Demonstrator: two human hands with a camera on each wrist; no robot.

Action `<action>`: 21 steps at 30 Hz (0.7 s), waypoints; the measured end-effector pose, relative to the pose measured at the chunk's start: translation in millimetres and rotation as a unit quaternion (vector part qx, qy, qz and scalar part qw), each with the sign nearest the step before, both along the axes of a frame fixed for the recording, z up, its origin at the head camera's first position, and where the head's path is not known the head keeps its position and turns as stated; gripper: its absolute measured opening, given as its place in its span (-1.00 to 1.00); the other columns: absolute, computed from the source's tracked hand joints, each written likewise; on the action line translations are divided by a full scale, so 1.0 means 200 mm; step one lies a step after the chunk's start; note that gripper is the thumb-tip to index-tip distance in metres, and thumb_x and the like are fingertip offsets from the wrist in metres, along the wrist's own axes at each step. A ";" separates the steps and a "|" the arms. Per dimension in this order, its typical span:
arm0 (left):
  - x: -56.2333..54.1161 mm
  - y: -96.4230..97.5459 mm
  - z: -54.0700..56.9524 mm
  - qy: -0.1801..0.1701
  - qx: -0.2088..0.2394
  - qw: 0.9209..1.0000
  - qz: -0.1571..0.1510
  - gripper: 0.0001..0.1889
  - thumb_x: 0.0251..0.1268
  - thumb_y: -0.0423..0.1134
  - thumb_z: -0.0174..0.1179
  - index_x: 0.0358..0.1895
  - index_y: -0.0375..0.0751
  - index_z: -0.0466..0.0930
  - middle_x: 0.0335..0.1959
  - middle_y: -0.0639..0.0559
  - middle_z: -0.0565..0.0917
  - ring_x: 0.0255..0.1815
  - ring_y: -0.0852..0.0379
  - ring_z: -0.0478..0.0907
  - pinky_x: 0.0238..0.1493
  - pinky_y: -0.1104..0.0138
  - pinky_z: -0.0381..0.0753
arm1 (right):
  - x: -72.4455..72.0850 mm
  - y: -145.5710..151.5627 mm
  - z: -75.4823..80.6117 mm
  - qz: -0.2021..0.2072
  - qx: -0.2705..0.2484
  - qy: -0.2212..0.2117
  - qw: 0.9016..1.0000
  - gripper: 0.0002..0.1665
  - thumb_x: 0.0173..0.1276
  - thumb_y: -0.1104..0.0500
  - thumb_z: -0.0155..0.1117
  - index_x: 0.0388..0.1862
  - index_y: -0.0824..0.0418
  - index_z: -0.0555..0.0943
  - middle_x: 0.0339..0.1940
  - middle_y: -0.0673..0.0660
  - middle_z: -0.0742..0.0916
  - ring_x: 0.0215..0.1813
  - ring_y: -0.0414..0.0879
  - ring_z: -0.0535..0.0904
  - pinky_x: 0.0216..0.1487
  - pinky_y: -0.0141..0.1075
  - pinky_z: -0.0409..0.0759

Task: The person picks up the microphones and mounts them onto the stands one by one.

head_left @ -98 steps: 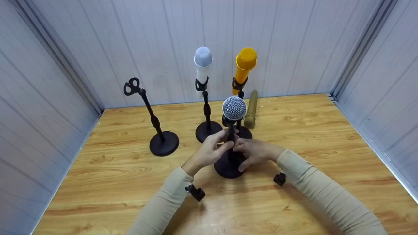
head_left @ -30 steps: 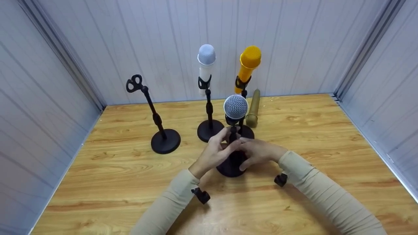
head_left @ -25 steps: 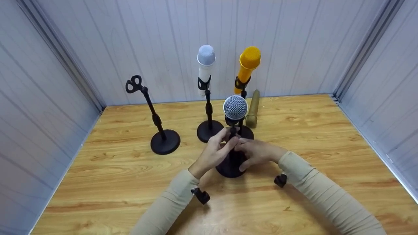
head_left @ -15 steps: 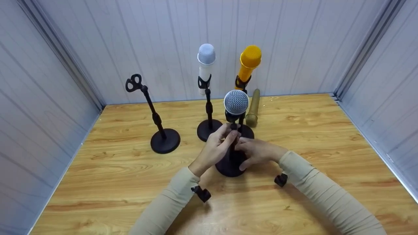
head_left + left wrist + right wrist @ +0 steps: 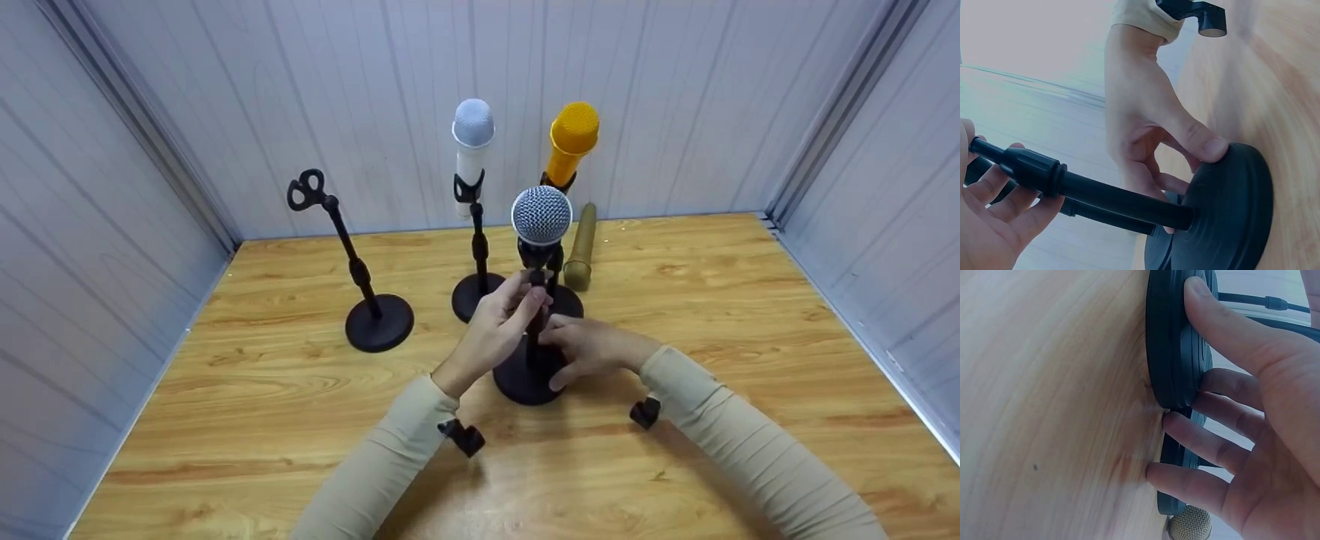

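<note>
A black desk microphone stand (image 5: 517,382) stands at the middle of the table, a microphone with a silver mesh head (image 5: 541,216) clipped at its top. My left hand (image 5: 487,330) pinches the thin upper tube between thumb and fingers. In the left wrist view, that tube runs out of the thicker adjusting collar (image 5: 1036,171), beside the left fingers. Low down, my right hand (image 5: 600,351) grips the round base (image 5: 1171,343), thumb on its upper face and some fingers at its edge. The base rests on the table. The microphone's handle is mostly hidden beneath its head.
Behind stand a white microphone (image 5: 472,139) and a yellow microphone (image 5: 574,139), each on a black stand. A stand with a bare clip (image 5: 306,190) is at left. A gold-coloured microphone (image 5: 580,251) lies near the back wall (image 5: 337,112).
The silver-headed microphone has risen with my left hand, and the stand's upper tube has drawn out further. My right hand has stayed at the base.
</note>
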State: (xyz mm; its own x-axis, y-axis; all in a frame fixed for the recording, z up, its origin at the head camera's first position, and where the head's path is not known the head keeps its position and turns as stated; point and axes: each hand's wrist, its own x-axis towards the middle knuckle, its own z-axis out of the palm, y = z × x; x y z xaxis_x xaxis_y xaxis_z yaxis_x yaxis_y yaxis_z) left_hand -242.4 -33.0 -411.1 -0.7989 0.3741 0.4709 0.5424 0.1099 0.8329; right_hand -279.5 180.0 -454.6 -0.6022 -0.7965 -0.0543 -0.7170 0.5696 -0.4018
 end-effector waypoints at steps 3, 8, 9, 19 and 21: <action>0.00 0.00 0.02 0.003 -0.006 1.000 0.005 -0.58 0.66 -0.05 -0.04 0.39 -0.16 0.44 -0.06 -0.03 0.73 -0.05 0.12 0.68 -0.05 0.25 0.65 | 0.00 0.00 0.00 -0.001 0.001 0.001 1.000 -0.28 0.09 -0.11 0.62 0.15 0.24 0.66 0.00 0.07 0.57 -0.13 -0.08 0.49 -0.02 -0.15 0.55; 0.01 0.00 0.04 0.008 -0.014 1.000 0.009 -0.54 0.66 0.00 -0.06 0.42 -0.15 0.40 -0.07 0.02 0.73 -0.04 0.12 0.68 -0.07 0.24 0.66 | 0.00 0.00 0.00 -0.006 0.006 -0.012 1.000 -0.28 0.11 -0.13 0.61 0.18 0.21 0.66 0.04 0.08 0.57 -0.05 -0.07 0.50 0.05 -0.13 0.54; 0.00 0.00 0.04 0.009 -0.017 1.000 0.008 -0.54 0.66 0.00 -0.06 0.42 -0.15 0.40 -0.07 0.02 0.73 -0.04 0.13 0.68 -0.07 0.24 0.66 | 0.00 0.00 0.00 -0.007 0.009 -0.014 1.000 -0.28 0.12 -0.13 0.61 0.18 0.21 0.66 0.05 0.08 0.57 -0.03 -0.07 0.50 0.08 -0.12 0.53; -0.01 -0.01 0.02 0.062 -0.046 0.997 -0.015 -0.45 0.40 -0.25 0.29 0.40 -0.25 0.37 -0.06 0.00 0.69 -0.16 0.15 0.69 -0.26 0.24 0.69 | 0.00 0.01 0.01 -0.006 0.014 -0.028 1.000 -0.25 0.15 -0.13 0.59 0.25 0.17 0.61 0.38 0.08 0.49 0.35 0.00 0.44 0.37 -0.06 0.41; -0.02 -0.02 0.02 0.067 -0.049 0.996 -0.016 -0.41 0.36 -0.28 0.32 0.41 -0.25 0.35 -0.05 -0.03 0.69 -0.15 0.14 0.69 -0.21 0.25 0.69 | 0.00 0.01 0.01 -0.008 0.015 -0.034 0.999 -0.25 0.15 -0.12 0.59 0.27 0.15 0.60 0.44 0.07 0.46 0.39 0.00 0.41 0.40 -0.06 0.38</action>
State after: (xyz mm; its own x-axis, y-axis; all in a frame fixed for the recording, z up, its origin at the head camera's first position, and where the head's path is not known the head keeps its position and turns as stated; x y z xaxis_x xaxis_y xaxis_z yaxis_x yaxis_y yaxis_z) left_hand -245.9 -36.4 -406.3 -0.7185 0.4481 0.5320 0.6520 0.1676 0.7395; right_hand -279.3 181.0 -453.0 -0.6090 -0.7842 -0.1188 -0.6795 0.5931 -0.4319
